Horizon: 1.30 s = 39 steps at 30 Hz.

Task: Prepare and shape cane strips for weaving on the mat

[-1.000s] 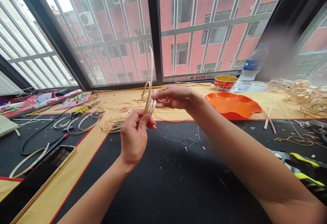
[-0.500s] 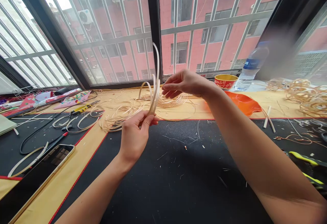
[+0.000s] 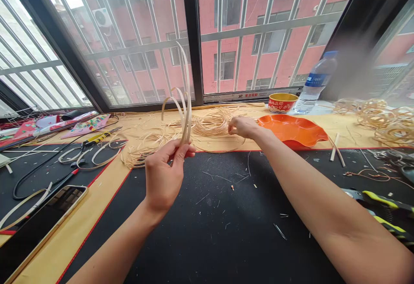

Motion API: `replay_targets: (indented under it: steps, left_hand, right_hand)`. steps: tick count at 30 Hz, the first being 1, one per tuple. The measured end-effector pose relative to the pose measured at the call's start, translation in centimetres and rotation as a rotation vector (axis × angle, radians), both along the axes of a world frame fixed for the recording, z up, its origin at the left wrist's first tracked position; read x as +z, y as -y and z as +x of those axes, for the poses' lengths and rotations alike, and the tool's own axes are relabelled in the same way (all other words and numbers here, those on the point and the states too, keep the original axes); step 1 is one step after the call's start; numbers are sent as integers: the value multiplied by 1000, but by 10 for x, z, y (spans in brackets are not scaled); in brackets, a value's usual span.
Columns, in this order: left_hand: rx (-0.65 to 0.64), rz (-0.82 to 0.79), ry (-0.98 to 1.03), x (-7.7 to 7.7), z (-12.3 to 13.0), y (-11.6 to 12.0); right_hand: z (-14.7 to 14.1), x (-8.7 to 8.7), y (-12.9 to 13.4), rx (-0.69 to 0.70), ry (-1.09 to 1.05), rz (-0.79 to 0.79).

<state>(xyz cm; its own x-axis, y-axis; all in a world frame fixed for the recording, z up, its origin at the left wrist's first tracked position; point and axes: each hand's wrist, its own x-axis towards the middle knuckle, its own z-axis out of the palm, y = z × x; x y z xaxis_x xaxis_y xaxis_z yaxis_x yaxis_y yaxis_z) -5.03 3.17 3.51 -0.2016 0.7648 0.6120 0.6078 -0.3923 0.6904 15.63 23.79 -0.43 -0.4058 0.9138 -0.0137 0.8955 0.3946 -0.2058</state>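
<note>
My left hand (image 3: 166, 169) is closed round the lower ends of several flat, pale cane strips (image 3: 186, 115). They stand up from my fingers, and some bend over to the left at the top. At the back of the table, my right hand (image 3: 242, 127) is at the right side of a coil of thin cane (image 3: 211, 122). Its fingers curl downward and are drawn together, and what they hold, if anything, is hidden. A looser bundle of cane (image 3: 142, 148) lies just behind and to the left of my left hand.
Right of the coil are an orange wavy-rimmed tray (image 3: 291, 130), a red bowl (image 3: 282, 105) and a water bottle (image 3: 315, 83). Yellow-and-black pliers (image 3: 384, 208) lie at the right. A phone (image 3: 48, 228) lies at the left, and a window (image 3: 226, 38) rises behind.
My right hand has moved forward and down from beside the upright strips to the coil, its fingers drawing in. My left hand keeps its strips. The view has shifted slightly.
</note>
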Motion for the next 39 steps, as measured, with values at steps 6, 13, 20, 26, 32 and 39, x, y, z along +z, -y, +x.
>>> replay_targets:
  steps: [6,13,20,26,32,39]
  left_hand:
    - [8,-5,2,-2,1,0]
    - [12,5,7,-3,0,-1]
    - [2,-7,12,-3,1,-1]
    - [-1,-6,8,-3,2,-1]
    - [-2,15,4,-2,1,2]
    - [3,9,-16,-1,2,3]
  right_hand:
    - [1,-3,-3,82,-74,-20]
    - [1,-3,-2,59,-201,55]
    - [-1,0,-2,31,-173,97]
    - [-13,-5,2,36,-92,226]
    - [-16,-15,-1,65,-51,255]
    - [-16,-20,-7,93,-142,336]
